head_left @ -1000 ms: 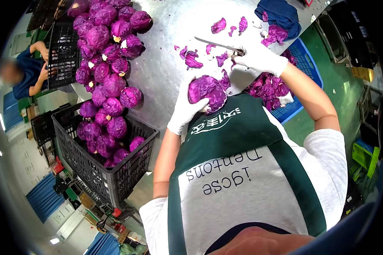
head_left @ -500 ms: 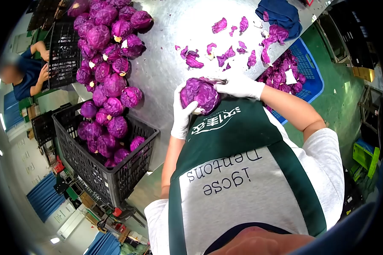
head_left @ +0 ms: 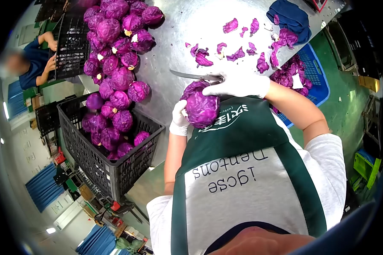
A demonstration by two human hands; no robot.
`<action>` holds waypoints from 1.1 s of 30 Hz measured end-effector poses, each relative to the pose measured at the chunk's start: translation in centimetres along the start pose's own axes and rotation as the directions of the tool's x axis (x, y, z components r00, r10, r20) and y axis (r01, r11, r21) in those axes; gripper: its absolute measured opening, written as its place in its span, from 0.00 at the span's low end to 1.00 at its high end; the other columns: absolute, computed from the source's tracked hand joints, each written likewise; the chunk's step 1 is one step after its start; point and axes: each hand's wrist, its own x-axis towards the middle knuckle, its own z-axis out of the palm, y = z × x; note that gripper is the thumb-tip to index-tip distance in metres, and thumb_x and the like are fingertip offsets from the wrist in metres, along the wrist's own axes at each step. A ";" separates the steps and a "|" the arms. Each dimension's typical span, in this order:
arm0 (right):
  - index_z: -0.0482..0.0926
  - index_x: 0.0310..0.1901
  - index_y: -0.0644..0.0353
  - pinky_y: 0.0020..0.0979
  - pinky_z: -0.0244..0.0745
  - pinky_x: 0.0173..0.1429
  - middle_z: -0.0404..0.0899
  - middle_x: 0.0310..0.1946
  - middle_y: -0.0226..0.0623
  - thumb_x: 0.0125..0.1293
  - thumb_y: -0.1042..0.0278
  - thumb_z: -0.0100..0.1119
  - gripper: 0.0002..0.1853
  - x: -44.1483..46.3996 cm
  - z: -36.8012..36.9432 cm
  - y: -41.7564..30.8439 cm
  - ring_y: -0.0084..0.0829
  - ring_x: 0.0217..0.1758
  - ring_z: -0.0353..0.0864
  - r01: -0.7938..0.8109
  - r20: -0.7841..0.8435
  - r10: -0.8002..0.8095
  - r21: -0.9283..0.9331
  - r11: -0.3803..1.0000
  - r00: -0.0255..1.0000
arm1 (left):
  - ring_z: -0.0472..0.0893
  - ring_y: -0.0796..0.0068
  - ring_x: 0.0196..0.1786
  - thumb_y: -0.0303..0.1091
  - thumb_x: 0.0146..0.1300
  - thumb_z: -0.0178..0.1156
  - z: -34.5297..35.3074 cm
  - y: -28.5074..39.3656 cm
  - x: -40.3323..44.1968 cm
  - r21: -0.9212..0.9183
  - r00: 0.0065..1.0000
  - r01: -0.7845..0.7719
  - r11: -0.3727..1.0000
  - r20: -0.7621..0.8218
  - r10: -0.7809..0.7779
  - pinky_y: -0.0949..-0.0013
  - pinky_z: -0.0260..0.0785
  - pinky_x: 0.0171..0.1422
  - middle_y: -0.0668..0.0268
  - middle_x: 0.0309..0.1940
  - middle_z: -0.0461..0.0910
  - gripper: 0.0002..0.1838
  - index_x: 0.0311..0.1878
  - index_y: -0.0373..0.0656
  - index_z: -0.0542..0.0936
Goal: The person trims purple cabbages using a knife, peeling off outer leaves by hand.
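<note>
My left hand [head_left: 180, 121] wears a white glove and grips a red cabbage [head_left: 203, 109] from its left side, close to the green apron. In my white-gloved right hand [head_left: 239, 83] is a knife [head_left: 192, 75], its blade pointing left above the cabbage. The right thumb rests against the top of the cabbage. A loosened outer leaf [head_left: 194, 87] stands up at the cabbage's upper edge, beneath the blade. Purple leaf scraps [head_left: 203, 58] lie on the metal table [head_left: 170, 46] beyond my hands.
Many red cabbages [head_left: 122, 78] are heaped at the table's left, spilling into a black crate [head_left: 110, 170]. Another person's hands hold a tilted black crate [head_left: 74, 46]. A blue basket [head_left: 321, 85] of leaves stands at right, near a dark blue cloth [head_left: 289, 19].
The knife has swung out to the left, so its blade now shows. The cabbage has turned and moved slightly lower, and my left hand has shifted down its side.
</note>
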 end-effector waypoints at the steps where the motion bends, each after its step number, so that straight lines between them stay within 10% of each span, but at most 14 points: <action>1: 0.81 0.53 0.59 0.31 0.73 0.45 0.81 0.30 0.37 0.62 0.48 0.66 0.25 0.3 0.3 0.2 0.28 0.36 0.79 -0.008 -0.016 0.009 0.057 0.998 1.000 | 0.76 0.51 0.62 0.47 0.60 0.50 -0.1 -0.2 0.1 -0.059 1.000 -0.005 0.998 0.019 0.007 0.49 0.68 0.70 0.46 0.61 0.73 0.38 0.69 0.30 0.64; 5: 0.83 0.48 0.60 0.35 0.75 0.44 0.82 0.29 0.39 0.63 0.56 0.62 0.18 1.2 1.7 3.2 0.32 0.35 0.81 0.156 -0.120 -0.145 0.094 0.983 0.982 | 0.75 0.52 0.64 0.43 0.64 0.48 0.3 -0.8 0.5 -0.088 1.000 -0.018 0.996 0.015 0.020 0.51 0.66 0.71 0.48 0.63 0.72 0.34 0.69 0.32 0.63; 8: 0.82 0.44 0.60 0.39 0.76 0.43 0.82 0.29 0.41 0.64 0.60 0.58 0.14 1.4 0.3 4.2 0.37 0.35 0.83 -0.034 -0.165 -0.010 -0.261 0.965 0.986 | 0.76 0.52 0.63 0.38 0.67 0.44 1.0 -1.1 1.0 -0.325 0.975 -0.079 0.942 0.171 0.141 0.50 0.67 0.71 0.48 0.60 0.74 0.27 0.65 0.31 0.68; 11: 0.81 0.43 0.58 0.37 0.76 0.43 0.80 0.29 0.40 0.62 0.66 0.57 0.10 1.3 -0.4 5.1 0.36 0.35 0.82 -0.238 -0.252 0.153 -0.351 0.906 0.956 | 0.82 0.61 0.52 0.31 0.68 0.48 3.3 -0.1 1.0 0.701 0.949 -0.188 0.688 -0.053 0.312 0.59 0.76 0.60 0.54 0.51 0.80 0.18 0.57 0.32 0.75; 15: 0.82 0.46 0.56 0.38 0.75 0.46 0.78 0.32 0.41 0.62 0.65 0.58 0.12 1.0 0.7 3.4 0.40 0.39 0.81 0.052 -0.209 -0.097 -0.210 0.976 0.973 | 0.80 0.58 0.57 0.40 0.72 0.42 2.1 -0.7 1.4 -0.073 0.990 -0.144 0.987 -0.017 0.143 0.55 0.74 0.64 0.52 0.56 0.78 0.25 0.61 0.30 0.71; 18: 0.80 0.53 0.56 0.39 0.72 0.47 0.76 0.39 0.43 0.62 0.64 0.60 0.17 -0.3 1.7 0.2 0.42 0.45 0.78 0.144 -0.031 -0.161 -0.308 0.941 0.987 | 0.80 0.60 0.58 0.40 0.71 0.43 3.1 -0.7 1.4 -0.274 0.996 -0.036 0.961 -0.083 0.014 0.56 0.72 0.65 0.53 0.57 0.78 0.26 0.63 0.31 0.70; 26: 0.80 0.43 0.64 0.37 0.73 0.45 0.78 0.35 0.46 0.59 0.61 0.65 0.16 -2.4 2.2 -0.8 0.40 0.40 0.79 -0.084 -0.009 0.084 0.002 0.997 0.996 | 0.80 0.62 0.58 0.43 0.71 0.46 0.9 -1.3 1.2 -0.199 0.991 0.088 0.976 -0.082 -0.106 0.60 0.71 0.66 0.54 0.57 0.78 0.26 0.64 0.34 0.70; 33: 0.76 0.33 0.63 0.25 0.69 0.36 0.73 0.24 0.28 0.61 0.66 0.67 0.10 -3.6 1.6 0.7 0.18 0.29 0.70 -0.140 0.106 0.124 0.164 0.977 0.987 | 0.80 0.70 0.58 0.41 0.70 0.47 -1.8 -3.0 2.0 -0.069 0.988 0.137 0.988 -0.061 -0.142 0.66 0.70 0.66 0.58 0.58 0.78 0.26 0.66 0.33 0.69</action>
